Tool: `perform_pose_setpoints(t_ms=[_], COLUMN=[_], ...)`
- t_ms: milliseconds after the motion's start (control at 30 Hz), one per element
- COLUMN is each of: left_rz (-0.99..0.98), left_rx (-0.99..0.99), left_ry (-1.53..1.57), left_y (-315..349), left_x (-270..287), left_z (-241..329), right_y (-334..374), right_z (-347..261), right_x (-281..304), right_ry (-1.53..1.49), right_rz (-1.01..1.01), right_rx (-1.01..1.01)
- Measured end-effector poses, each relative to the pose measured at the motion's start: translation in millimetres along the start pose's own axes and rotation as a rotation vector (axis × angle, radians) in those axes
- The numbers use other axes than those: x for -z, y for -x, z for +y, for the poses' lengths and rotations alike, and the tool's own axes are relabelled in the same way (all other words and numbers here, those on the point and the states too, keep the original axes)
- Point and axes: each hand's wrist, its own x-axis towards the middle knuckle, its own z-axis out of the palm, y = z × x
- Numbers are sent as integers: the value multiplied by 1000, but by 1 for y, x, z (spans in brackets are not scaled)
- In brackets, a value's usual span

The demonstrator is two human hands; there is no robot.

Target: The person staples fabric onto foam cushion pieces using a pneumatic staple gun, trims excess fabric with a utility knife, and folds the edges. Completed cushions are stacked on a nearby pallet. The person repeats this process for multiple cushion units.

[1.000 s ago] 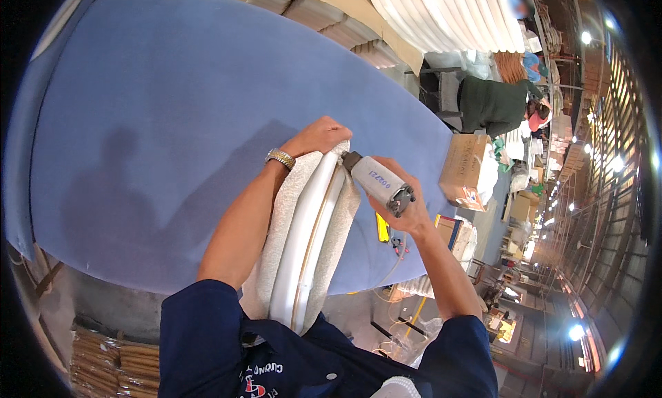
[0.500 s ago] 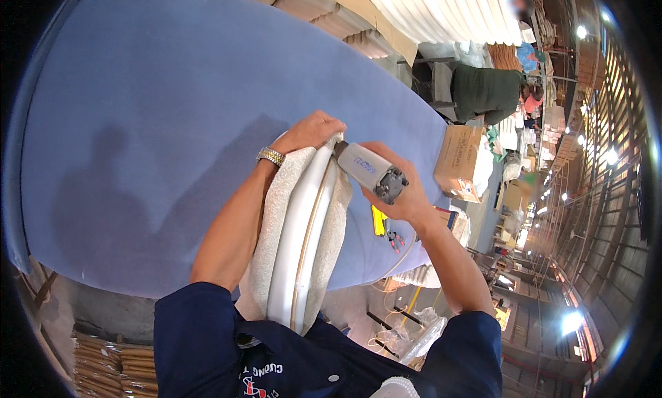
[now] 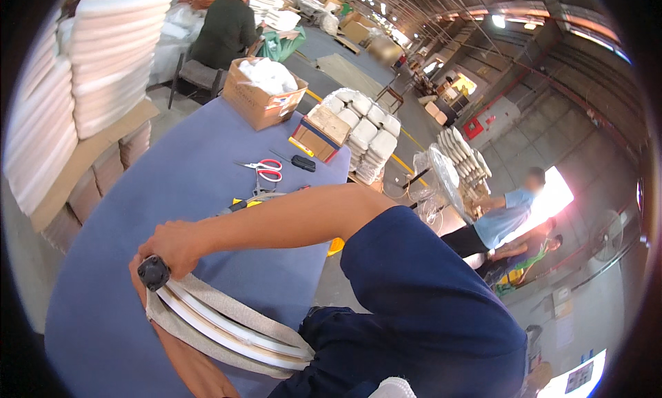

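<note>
A curved upholstered panel [image 3: 276, 365] in pale nubby fabric lies between my body and the blue-covered table, with white edging and a narrow strip along its open side. My right hand [image 3: 176, 245] is closed round a staple gun [image 3: 153, 272], whose dark capped end faces up. Its nose is hidden, over the panel's far end. Beneath the tool, my left hand [image 3: 137, 282] clasps that same end of the fabric; most of its fingers are hidden. Red-handled scissors [image 3: 269, 170], a black-handled tool [image 3: 303, 163] and pliers [image 3: 258, 190] lie beyond my right forearm.
The blue table [image 3: 193, 163] carries an open carton of white stuff [image 3: 258, 108] and a smaller box [image 3: 319, 132] at its far end. A hose [image 3: 231, 206] runs beside my right forearm. Stacked white cushions [image 3: 117, 60] stand left; a seated person [image 3: 224, 32] and standing people [image 3: 510, 212] are farther off.
The view has swung right and turned, bringing in more of the hall. Both hands stay at the panel's far end; the staple gun now points away with its capped end toward me.
</note>
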Motion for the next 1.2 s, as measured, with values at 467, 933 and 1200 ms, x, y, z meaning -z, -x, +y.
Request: perform_pose_setpoints(t_ms=[467,933,1200], left_rz=[71,95,147], left_rx=[36,91,144], left_ry=[65,48,88], left_y=[30,15,-3], left_x=[8,25,50], left_z=[-15,-6,17], right_y=[-8,-10,45], right_z=[-6,0,17], right_x=[-7,-15,-59], right_ry=[-25,-1,-262], right_rz=[38,114,404], right_rx=[11,-18,128])
